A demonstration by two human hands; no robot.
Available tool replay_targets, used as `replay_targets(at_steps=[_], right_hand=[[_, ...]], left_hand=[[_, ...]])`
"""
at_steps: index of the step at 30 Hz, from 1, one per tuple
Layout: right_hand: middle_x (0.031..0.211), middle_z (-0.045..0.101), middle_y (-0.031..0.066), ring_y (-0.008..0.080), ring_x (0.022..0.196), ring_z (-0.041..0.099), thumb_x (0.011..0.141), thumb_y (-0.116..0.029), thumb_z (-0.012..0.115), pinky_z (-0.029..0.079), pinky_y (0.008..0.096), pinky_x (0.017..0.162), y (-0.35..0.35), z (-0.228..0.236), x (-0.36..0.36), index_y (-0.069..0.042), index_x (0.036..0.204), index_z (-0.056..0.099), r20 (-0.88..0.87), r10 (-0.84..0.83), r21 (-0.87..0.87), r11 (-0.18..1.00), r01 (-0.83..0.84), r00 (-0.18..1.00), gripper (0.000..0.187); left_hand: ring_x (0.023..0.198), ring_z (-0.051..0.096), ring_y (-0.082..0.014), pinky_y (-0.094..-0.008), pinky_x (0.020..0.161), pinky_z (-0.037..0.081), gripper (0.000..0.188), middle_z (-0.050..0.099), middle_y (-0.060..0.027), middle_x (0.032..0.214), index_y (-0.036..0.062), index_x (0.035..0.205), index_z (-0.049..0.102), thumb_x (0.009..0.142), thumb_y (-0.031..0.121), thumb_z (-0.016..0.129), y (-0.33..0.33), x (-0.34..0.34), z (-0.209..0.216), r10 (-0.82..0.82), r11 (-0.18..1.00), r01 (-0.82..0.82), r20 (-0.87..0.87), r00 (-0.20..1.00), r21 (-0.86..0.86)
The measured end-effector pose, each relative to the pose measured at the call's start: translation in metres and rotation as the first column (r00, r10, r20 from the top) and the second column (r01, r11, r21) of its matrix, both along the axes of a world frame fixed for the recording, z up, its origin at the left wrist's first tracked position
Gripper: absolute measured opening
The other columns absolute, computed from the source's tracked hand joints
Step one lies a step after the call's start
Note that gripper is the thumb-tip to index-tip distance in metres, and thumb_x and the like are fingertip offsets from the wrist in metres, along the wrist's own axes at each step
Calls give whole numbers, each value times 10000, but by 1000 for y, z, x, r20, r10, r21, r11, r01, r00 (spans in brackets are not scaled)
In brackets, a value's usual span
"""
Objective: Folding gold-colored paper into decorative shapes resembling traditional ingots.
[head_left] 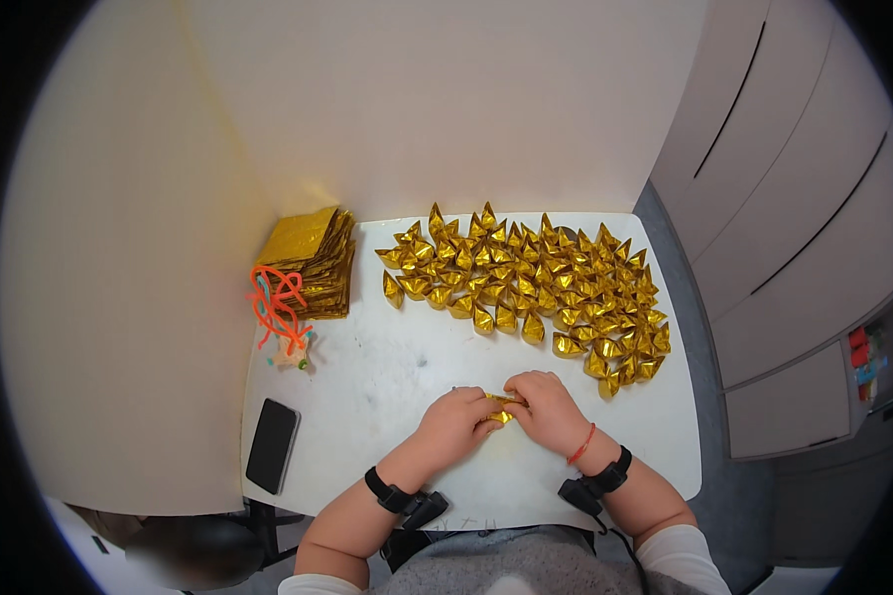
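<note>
Between my two hands, near the front of the white table, is a small piece of gold foil paper (501,409), partly folded. My left hand (461,421) pinches its left side, and my right hand (546,409) grips the right side with thumb and fingers. The fingers cover much of the foil, so its full shape is hidden. Beyond my hands stand many folded gold paper ingots (516,273), boat-shaped with pointed ends, crowded over the back and right of the table. At the back left lies a tall stack of gold foil sheets (303,243).
Orange and teal strands (278,297) with a small ornament (293,352) hang over the stack's front. A black phone (273,446) lies at the left edge of the white table (367,387). Pale walls rise behind and left; cabinets (794,198) stand at the right.
</note>
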State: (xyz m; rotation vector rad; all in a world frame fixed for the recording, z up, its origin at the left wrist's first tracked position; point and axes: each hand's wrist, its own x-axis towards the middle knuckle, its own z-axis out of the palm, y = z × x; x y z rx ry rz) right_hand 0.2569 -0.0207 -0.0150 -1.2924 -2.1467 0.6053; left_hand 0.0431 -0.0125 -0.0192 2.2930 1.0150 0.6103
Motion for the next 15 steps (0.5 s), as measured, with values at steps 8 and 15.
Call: replay_targets(at_steps=[8, 15], right_hand=[[989, 601, 23, 254, 998, 575, 796, -217, 801, 348, 433, 822, -13, 6, -4, -147, 1049, 621, 185, -136, 27, 991, 133, 973, 319], [923, 577, -15, 227, 955, 557, 772, -242, 827, 324, 426, 792, -12, 3, 5, -185, 924, 635, 207, -257, 22, 966, 258, 944, 252]], left_hand=[[884, 625, -334, -420, 798, 514, 399, 627, -116, 930, 80, 1146, 712, 780, 180, 836, 2, -5, 4, -26, 998, 28, 36, 999, -64], [934, 613, -332, -411, 823, 515, 511, 603, -134, 1002, 74, 1230, 689, 748, 114, 856, 1, -9, 8, -40, 988, 46, 43, 998, -149]])
